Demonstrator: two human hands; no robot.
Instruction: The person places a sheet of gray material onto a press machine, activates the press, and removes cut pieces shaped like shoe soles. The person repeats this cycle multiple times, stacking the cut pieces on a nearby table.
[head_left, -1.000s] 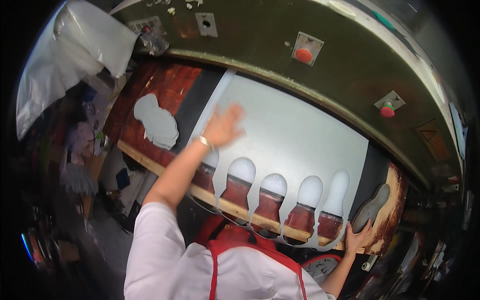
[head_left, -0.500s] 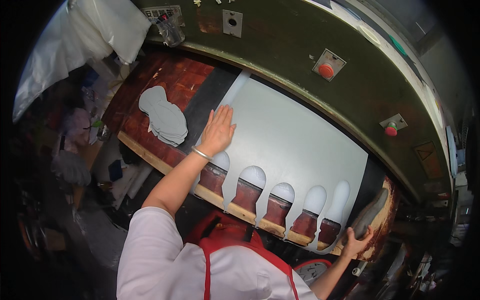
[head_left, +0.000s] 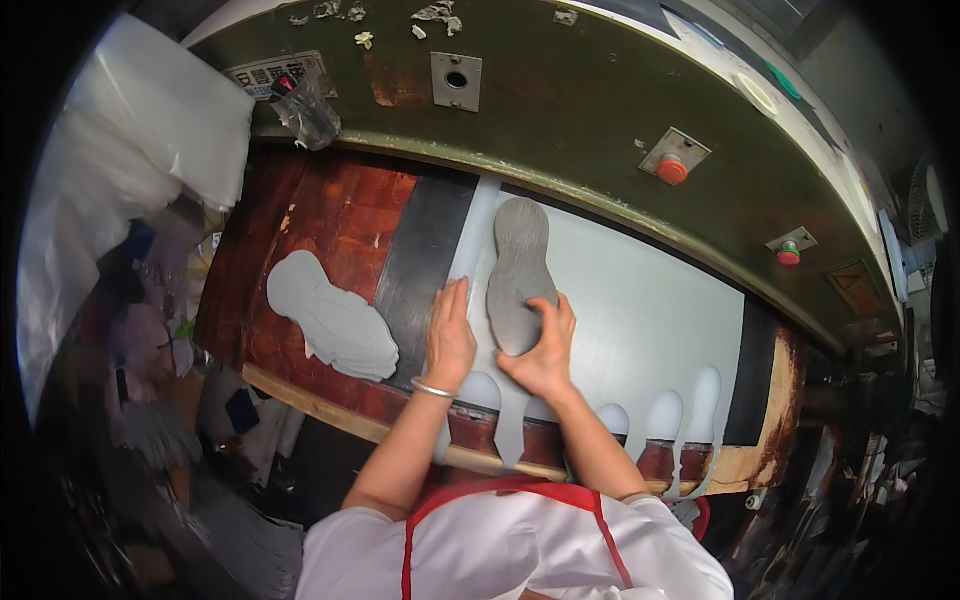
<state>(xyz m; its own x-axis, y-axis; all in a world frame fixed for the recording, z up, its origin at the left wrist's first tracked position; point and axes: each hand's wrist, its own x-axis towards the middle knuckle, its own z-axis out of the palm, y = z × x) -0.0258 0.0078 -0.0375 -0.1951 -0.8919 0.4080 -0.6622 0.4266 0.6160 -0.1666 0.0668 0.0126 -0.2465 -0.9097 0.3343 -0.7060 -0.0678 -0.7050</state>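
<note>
A grey sole-shaped block (head_left: 521, 262), probably a cutting die, lies on the pale grey sheet (head_left: 640, 290) near its left side. My right hand (head_left: 545, 352) holds its near end, thumb and fingers around the edges. My left hand (head_left: 452, 335) is stretched out flat at the sheet's left edge, fingers together, a bracelet on its wrist. Sole-shaped gaps run along the sheet's near edge, leaving narrow strips hanging over the board's front. Left of my left hand, a stack of cut grey soles (head_left: 335, 325) rests on the reddish-brown board (head_left: 345, 215).
Beyond the board stands a green machine beam (head_left: 560, 110) with red buttons (head_left: 672, 170) and a clear cup (head_left: 308, 115) on its left. Plastic sheeting (head_left: 150, 120) hangs at the far left. A wooden strip (head_left: 310, 402) borders the board's near side.
My right hand has brought the sole-shaped block from the board's right end to the sheet's left part. My left hand has come slightly nearer, staying along the sheet's left edge.
</note>
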